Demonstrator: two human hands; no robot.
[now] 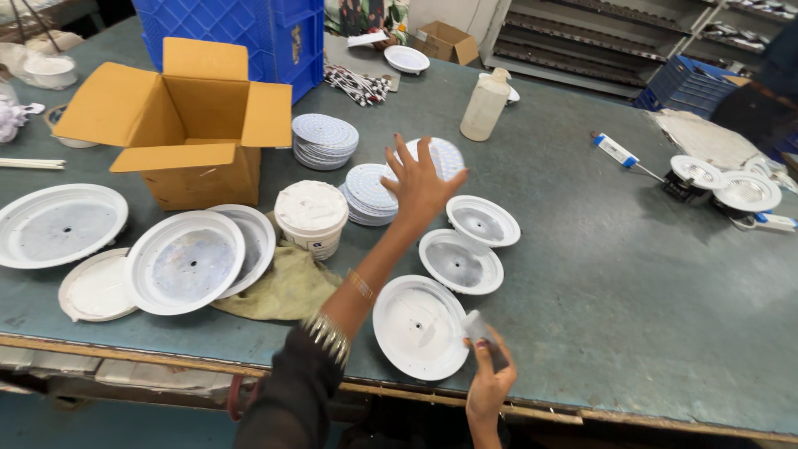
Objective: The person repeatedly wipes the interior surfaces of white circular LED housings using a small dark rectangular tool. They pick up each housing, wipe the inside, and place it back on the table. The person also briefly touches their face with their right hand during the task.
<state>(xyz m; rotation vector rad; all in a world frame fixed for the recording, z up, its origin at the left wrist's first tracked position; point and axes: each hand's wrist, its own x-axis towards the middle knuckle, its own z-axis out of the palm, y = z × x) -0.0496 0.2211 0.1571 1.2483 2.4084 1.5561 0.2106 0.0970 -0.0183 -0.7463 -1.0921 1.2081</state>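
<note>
White round housing lies nearest the table's front edge. Right hand grips a small tube over its rim; left hand, fingers spread and empty, hovers beyond it above the disc stacks. Keeping the tube low and steady should help.

Open tan cardboard box stood back left on the table. Smaller brown carton sat far behind. White lidded tub rested beside a label-bearing blue crate.

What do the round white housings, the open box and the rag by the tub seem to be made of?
Round white housings: probably painted or coated metal, possibly plastic; smooth white rims, duller grey centres. Open box: corrugated cardboard, matte tan, folded flaps. Rag: woven cloth, olive, crumpled and soft. The left hand reaches over the housings; the right hand holds a small pale object.
</note>
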